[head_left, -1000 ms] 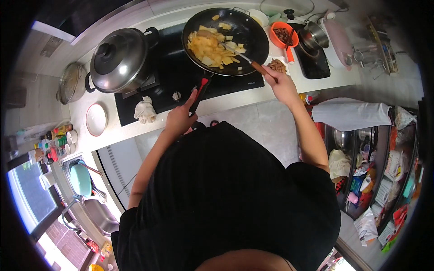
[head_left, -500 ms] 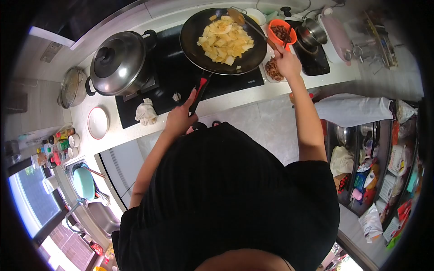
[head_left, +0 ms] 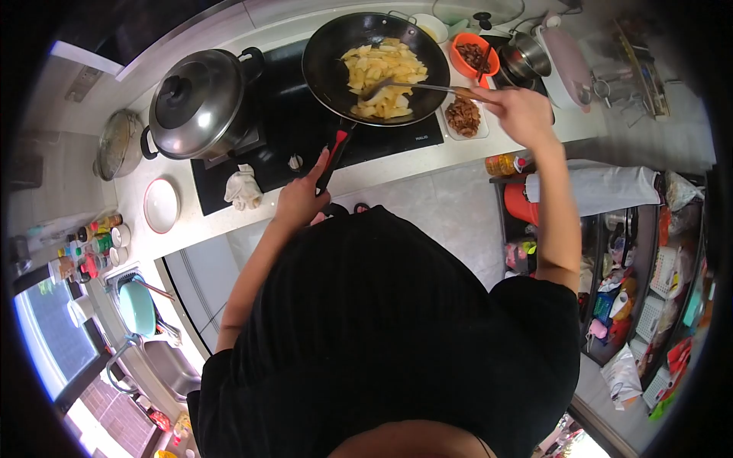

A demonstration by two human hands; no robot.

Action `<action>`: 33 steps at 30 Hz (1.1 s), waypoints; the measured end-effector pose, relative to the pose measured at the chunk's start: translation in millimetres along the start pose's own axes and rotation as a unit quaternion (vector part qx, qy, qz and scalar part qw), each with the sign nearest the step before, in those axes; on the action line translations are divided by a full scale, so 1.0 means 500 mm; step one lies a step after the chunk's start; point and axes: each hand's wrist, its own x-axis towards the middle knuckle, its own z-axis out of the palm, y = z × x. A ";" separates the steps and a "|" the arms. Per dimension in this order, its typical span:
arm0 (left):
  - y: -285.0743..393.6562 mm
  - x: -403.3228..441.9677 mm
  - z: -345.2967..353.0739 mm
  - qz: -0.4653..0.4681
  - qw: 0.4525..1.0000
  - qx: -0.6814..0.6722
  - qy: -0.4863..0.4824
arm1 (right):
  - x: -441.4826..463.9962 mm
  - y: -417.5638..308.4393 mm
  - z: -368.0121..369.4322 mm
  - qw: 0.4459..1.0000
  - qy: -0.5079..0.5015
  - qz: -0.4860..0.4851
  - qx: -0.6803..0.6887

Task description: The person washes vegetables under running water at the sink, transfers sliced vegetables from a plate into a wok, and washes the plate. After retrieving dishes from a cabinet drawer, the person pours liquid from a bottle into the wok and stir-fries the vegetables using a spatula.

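Observation:
A black wok point(head_left: 328, 84) on the stove holds pale yellow sliced food point(head_left: 385, 65). My left hand point(head_left: 301, 200) is wrapped round the wok's black and red handle point(head_left: 334, 156), one finger lying along it. With my right hand point(head_left: 525, 118), to the right of the wok, I grip the wooden handle of a metal spatula point(head_left: 427, 86); the spatula's head rests among the slices near the wok's lower middle. A clear tray of brown meat pieces point(head_left: 463, 117) sits just left of my right hand. Behind it stands an orange bowl of dark pieces point(head_left: 473, 55).
A large lidded steel pot point(head_left: 200, 103) stands left of the wok. A cloth point(head_left: 243, 188) lies at the stove's front edge, with a white bowl point(head_left: 162, 205) farther left. Small pots point(head_left: 527, 57) are at the back right. Shelves point(head_left: 649, 282) stand at the right.
My right hand has moved right and toward me, and the spatula head has come from the wok's back edge down into the slices. The slices have shifted. My left hand stays on the handle.

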 end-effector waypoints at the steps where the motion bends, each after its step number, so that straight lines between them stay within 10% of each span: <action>1: 0.000 0.001 0.000 -0.001 1.000 -0.001 -0.001 | -0.012 0.006 -0.035 0.999 -0.023 0.024 -0.003; 20: 0.010 -0.001 -0.009 0.002 1.000 -0.002 0.003 | 0.033 0.077 0.232 0.907 -0.084 0.345 0.228; 25: 0.010 -0.003 -0.007 -0.006 1.000 0.007 -0.002 | 0.053 -0.035 0.390 0.695 -0.119 0.306 0.640; 27: 0.013 -0.004 -0.011 -0.011 1.000 0.003 -0.009 | 0.052 -0.079 0.368 0.703 -0.138 0.325 0.617; 30: 0.011 -0.002 -0.011 -0.010 1.000 0.006 -0.008 | 0.017 -0.101 0.317 0.881 -0.043 0.189 0.432; 33: 0.013 -0.002 -0.013 -0.014 1.000 0.000 -0.013 | -0.037 -0.135 0.199 0.895 -0.079 0.207 0.386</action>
